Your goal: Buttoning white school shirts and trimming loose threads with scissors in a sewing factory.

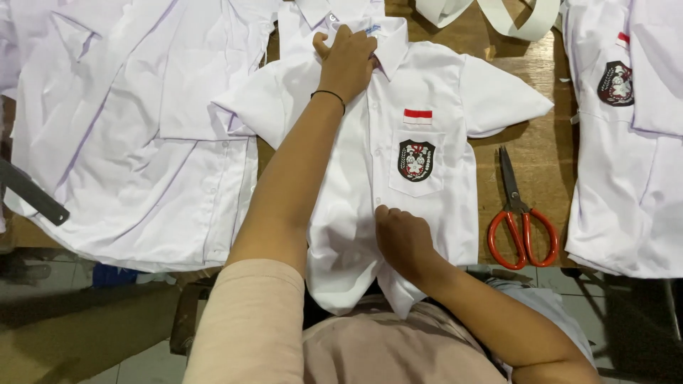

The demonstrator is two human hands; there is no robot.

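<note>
Currently: left hand (348, 60) flat, fingers together, pressing the collar of the white shirt (434, 185) | right hand (403, 238) loosely curled, pinching the button placket near the hem | shirt spread between both hands on the wooden surface (544, 171) | orange-handled scissors (519, 220) lying just right of the right hand.

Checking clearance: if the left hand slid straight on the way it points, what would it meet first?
The left hand points up the shirt; it would probably first meet the collar, then another shirt's collar beyond.
</note>
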